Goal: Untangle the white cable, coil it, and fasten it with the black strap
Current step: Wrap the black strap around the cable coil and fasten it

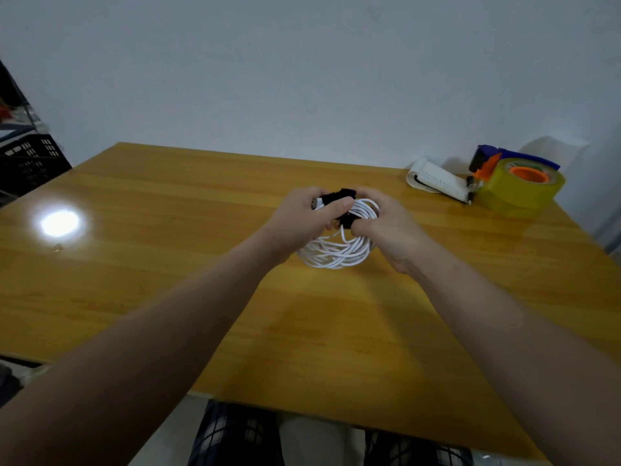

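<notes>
there, round white cable [336, 253] coil

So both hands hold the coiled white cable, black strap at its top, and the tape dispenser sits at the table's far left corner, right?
No, the tape dispenser sits at the table's far right corner, as the head view shows. The rest holds: the left hand and right hand hold the coiled white cable, black strap at its top.

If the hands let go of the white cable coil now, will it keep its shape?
Probably floppy: the white cable droops in thin, uneven loops from the left hand and right hand. It may spring loose, since the black strap seems unfastened.
</notes>
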`<act>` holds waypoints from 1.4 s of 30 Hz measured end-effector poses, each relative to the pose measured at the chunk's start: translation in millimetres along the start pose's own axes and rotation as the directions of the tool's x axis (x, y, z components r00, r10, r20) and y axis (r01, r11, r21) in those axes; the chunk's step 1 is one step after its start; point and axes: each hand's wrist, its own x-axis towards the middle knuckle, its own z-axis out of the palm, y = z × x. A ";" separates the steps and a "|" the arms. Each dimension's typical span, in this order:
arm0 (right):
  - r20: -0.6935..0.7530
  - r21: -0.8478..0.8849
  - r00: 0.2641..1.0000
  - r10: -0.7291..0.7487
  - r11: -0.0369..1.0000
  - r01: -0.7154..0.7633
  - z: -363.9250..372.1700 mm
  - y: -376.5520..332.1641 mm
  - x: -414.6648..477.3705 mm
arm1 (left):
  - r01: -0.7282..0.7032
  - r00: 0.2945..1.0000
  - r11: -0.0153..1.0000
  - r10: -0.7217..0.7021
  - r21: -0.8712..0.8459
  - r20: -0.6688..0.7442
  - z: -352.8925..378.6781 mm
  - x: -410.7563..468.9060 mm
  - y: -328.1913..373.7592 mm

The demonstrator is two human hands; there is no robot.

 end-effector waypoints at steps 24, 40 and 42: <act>0.277 -0.819 0.611 -0.742 0.151 0.554 -2.8 22.4 4.2 | 0.104 0.989 0.992 -0.111 -0.074 -0.094 11.0 11.9 5.9; 0.131 -0.335 0.883 -0.452 0.818 0.468 -14.2 0.6 0.3 | -0.080 0.994 0.995 0.074 0.060 0.083 16.5 -6.1 0.3; 0.104 -0.341 0.908 -0.406 0.843 0.416 -4.3 1.6 -0.9 | -0.151 0.986 0.972 0.137 0.178 0.092 20.4 -4.4 2.7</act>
